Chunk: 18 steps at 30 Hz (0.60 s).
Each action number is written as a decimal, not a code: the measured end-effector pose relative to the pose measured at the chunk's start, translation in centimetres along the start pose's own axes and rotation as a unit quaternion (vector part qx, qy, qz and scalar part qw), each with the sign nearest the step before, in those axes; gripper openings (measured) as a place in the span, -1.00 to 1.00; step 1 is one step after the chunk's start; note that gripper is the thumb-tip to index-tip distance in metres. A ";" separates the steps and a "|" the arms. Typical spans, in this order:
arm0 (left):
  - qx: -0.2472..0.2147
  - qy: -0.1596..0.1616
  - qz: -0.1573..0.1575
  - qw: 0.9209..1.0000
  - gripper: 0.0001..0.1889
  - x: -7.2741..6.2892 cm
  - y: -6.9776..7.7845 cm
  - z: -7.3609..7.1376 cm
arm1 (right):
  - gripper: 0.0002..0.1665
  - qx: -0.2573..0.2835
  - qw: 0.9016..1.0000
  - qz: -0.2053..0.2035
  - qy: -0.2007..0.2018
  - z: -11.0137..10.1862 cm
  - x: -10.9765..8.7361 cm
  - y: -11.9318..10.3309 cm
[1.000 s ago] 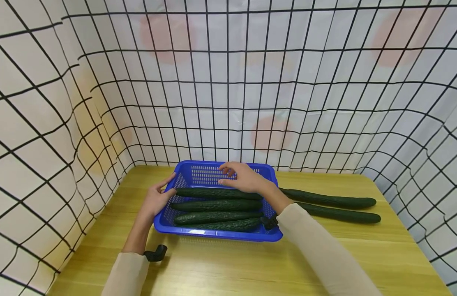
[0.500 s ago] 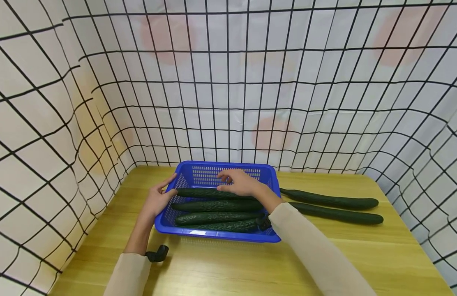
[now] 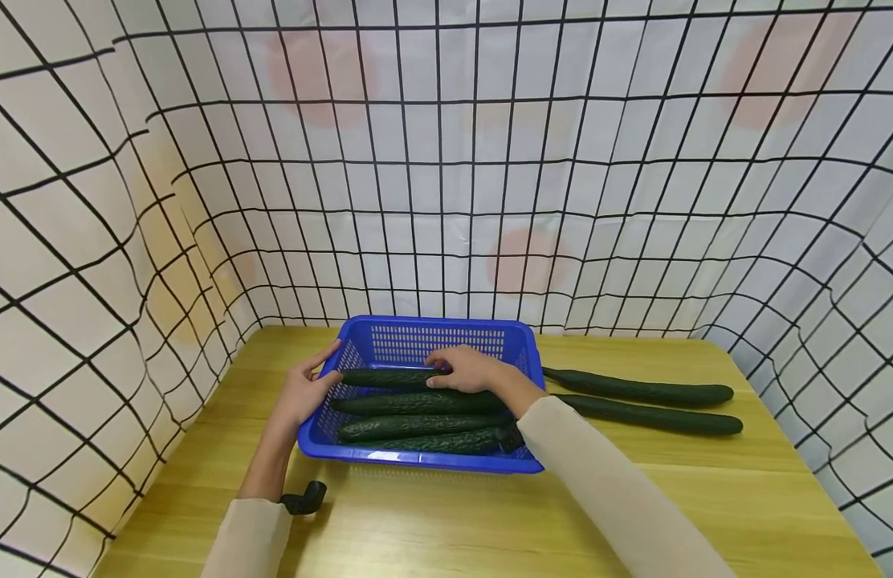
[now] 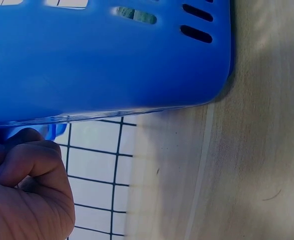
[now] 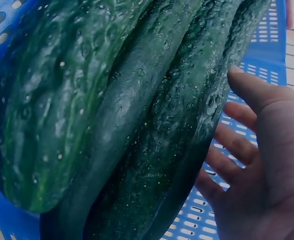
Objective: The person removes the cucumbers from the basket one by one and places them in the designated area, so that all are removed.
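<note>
Left sleeve (image 3: pixel 251 534): 1, beige, with 1 black wrist mount (image 3: pixel 304 499) at the inner side of the left wrist. Left hand (image 3: pixel 302 392) grips the left end of 1 blue slotted basket (image 3: pixel 417 459), thumb over the rim, other fingers curled on the outer side; basket sits between the hands, long sides running left-right. Inside it, from just beside the left thumb across to beneath the right hand: 4 dark green cucumbers (image 3: pixel 417 403), side by side, long axes left-right, roughly parallel to one another and to the basket's long sides. Rear cucumber (image 3: pixel 385 377) has its left end by the left thumb. Right hand (image 3: pixel 470 371) is over this one's right part, thumb on the near side, fingers loosely bent toward the far side; hand not clenched, cannot tell whether it grips. Right sleeve (image 3: pixel 605 490): 1, beige, crossing above the basket's front right corner. Right of the right hand, outside the basket: 2 cucumbers (image 3: pixel 649 390) on the wooden table (image 3: pixel 707 498), near each other, axes left-right, right ends angled slightly toward the person, the rear one's narrower end pointing at the basket. Total cucumbers: 6
</note>
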<state>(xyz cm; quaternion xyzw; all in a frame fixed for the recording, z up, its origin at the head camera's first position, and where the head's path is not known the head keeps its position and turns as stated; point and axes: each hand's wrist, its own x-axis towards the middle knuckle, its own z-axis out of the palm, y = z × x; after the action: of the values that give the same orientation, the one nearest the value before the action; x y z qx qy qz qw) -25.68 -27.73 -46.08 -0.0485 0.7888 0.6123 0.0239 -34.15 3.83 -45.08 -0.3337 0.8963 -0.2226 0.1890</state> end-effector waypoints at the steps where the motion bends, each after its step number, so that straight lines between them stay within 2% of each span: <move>1: -0.002 -0.001 0.000 1.000 -0.33 0.0 0.1 0.0 | -0.37 -0.003 1.000 0.002 -0.004 0.0 0.0 0.0; 10: -0.007 -0.003 -0.018 1.000 -0.31 -1.1 2.0 0.3 | -0.32 -0.022 0.999 0.011 -0.037 0.4 0.2 0.4; 14: -0.004 0.001 -0.009 1.000 -0.32 -0.7 1.3 0.2 | -0.33 -0.019 0.999 0.002 -0.038 0.5 0.4 0.4; 18: 0.006 0.007 -0.002 1.000 -0.33 -0.2 0.4 0.1 | -0.37 -0.014 1.000 -0.002 -0.022 0.6 0.6 0.4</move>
<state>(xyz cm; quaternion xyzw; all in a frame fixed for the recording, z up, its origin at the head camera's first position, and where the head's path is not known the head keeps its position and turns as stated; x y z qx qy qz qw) -25.50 -27.51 -45.75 -0.0538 0.7925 0.6071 0.0198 -34.47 3.56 -45.91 -0.3431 0.8944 -0.2027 0.2032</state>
